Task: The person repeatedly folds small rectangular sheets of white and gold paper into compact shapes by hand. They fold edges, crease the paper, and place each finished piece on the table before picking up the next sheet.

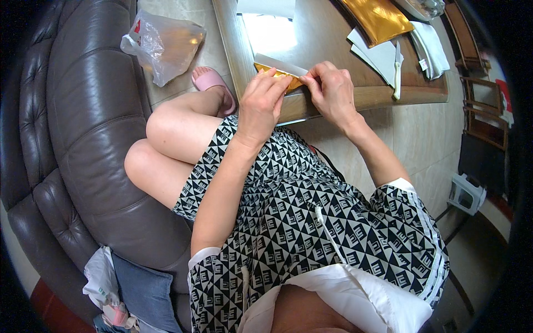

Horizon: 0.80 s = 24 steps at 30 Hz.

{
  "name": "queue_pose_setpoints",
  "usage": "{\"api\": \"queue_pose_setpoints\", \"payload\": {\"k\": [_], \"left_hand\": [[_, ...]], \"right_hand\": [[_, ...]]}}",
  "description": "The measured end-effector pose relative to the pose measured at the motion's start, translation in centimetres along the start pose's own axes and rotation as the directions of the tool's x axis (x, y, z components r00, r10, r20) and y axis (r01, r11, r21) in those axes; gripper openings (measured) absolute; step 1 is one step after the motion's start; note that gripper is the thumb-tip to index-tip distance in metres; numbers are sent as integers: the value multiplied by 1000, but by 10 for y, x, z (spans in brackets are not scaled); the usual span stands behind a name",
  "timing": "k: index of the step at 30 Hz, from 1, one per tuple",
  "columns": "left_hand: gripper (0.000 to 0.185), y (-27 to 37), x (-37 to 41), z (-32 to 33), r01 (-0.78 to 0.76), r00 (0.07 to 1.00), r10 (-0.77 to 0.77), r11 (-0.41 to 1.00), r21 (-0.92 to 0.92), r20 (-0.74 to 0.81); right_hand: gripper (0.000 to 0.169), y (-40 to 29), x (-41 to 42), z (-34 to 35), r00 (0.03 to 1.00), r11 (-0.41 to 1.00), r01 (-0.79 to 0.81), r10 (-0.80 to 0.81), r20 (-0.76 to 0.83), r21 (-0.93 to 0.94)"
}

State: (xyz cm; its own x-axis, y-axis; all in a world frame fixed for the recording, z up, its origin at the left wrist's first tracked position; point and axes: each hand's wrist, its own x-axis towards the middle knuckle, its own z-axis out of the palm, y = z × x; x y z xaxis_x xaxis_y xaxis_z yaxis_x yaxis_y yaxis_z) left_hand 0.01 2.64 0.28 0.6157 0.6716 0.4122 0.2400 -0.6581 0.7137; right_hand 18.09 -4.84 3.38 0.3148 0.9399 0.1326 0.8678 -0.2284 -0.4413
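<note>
A folded piece of gold foil paper (261, 67) with a pale reverse side lies at the near edge of the wooden table (325, 33). The fingers of my left hand (262, 100) press on its gold part from the near side. My right hand (333, 89) pinches its right end between thumb and fingers. My fingertips hide part of the folded edge. To the right, a knife (397, 77) with a pale handle rests on white paper sheets (372, 56), its handle end near the table's edge. A gold foil sheet or stack (379, 23) partly covers those sheets.
A white folded cloth (431, 50) lies near the table's right end, below a clear plastic package (422, 6). A translucent plastic bag (170, 48) stands on the floor between the brown leather sofa (95, 137) and the table, near a pink slipper (210, 81).
</note>
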Motion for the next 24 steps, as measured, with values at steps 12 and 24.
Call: {"api": "queue_pose_setpoints", "payload": {"k": [12, 24], "left_hand": [[42, 0, -4, 3, -36, 998, 33, 998, 57, 50], [40, 3, -3, 3, -20, 999, 18, 998, 65, 37]], "right_hand": [[24, -6, 4, -2, 997, 997, -73, 73, 38, -17], [24, -6, 6, -1, 996, 996, -84, 84, 29, 3]]}}
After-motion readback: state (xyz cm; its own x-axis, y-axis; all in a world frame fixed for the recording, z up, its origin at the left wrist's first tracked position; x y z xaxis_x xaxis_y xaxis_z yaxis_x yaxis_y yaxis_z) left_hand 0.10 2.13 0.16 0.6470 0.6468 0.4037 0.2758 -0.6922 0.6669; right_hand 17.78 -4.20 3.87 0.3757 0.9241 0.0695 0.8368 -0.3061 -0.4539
